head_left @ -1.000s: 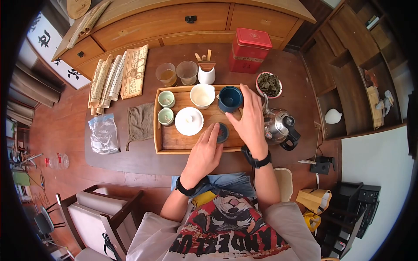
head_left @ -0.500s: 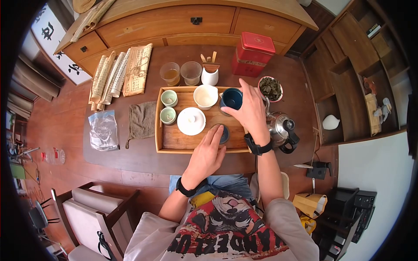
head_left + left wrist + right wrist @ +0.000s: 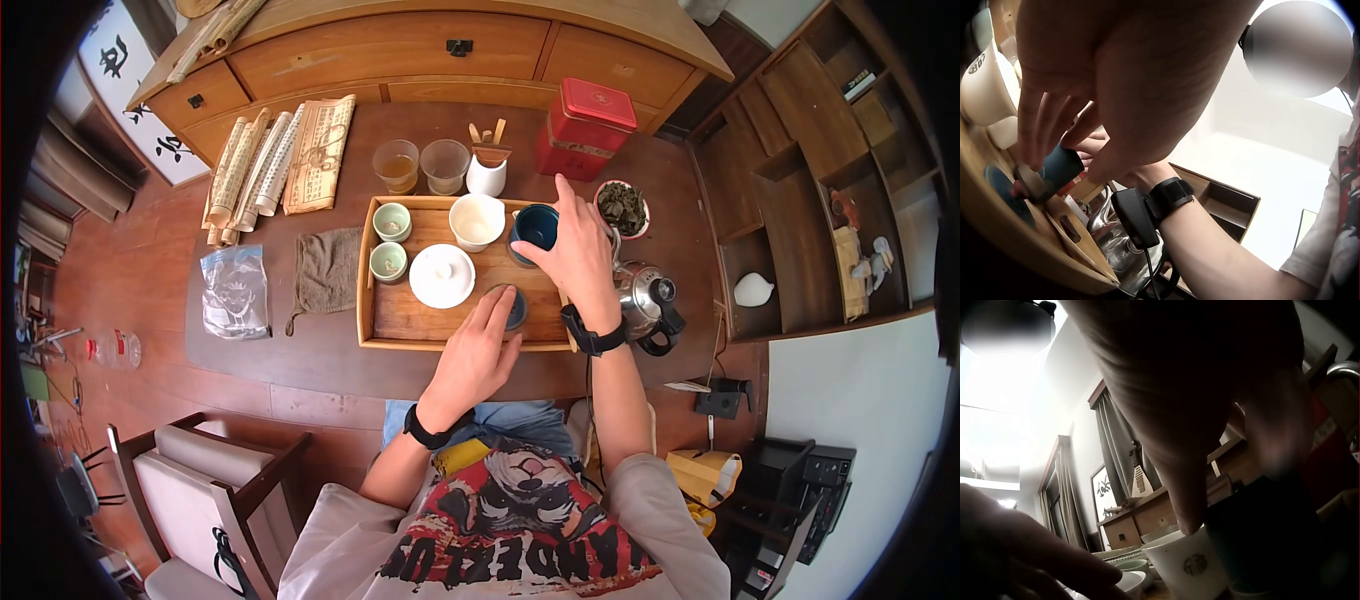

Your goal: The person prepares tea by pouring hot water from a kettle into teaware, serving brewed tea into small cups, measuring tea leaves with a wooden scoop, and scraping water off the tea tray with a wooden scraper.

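Observation:
A dark blue cup stands at the back right of the wooden tray. My right hand holds it, thumb at the near left side and fingers around the right. In the right wrist view the cup is a dark shape beside the white pitcher. My left hand is over the tray's front edge, its fingers extended over a round dark blue lid and partly hiding it. A small reddish knob shows on the lid in the left wrist view.
A white lidded bowl and two pale green cups share the tray. To the right are a steel kettle and a bowl of tea leaves. Behind stand glass cups, a white tool holder and a red tin.
The right thumb has moved up from in front of the blue cup to its near side. The left hand stays by the lid, and the head view has shifted slightly.

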{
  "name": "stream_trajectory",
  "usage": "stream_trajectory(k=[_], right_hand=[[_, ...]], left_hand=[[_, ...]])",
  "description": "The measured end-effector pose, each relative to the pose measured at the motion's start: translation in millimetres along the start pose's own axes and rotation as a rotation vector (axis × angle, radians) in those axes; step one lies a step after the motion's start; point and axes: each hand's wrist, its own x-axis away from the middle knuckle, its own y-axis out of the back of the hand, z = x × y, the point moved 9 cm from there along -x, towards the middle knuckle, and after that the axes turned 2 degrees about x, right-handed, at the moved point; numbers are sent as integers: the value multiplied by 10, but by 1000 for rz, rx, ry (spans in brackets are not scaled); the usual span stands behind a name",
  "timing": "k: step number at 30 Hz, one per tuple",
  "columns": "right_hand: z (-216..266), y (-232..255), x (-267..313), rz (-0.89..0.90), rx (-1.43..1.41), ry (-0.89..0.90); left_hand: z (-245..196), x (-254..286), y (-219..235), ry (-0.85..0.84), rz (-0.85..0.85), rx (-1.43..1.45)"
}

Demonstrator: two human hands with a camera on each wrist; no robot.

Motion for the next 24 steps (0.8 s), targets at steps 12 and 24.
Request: stream_trajectory(k=[12,24], right_hand=[[-308,44,77,-44,-349,-183],[-442,155,325,-194,-547,-192]], left_hand=[[-47,-671,-33,2,-295,-72],[33,-977,-172,48,-460,-117]])
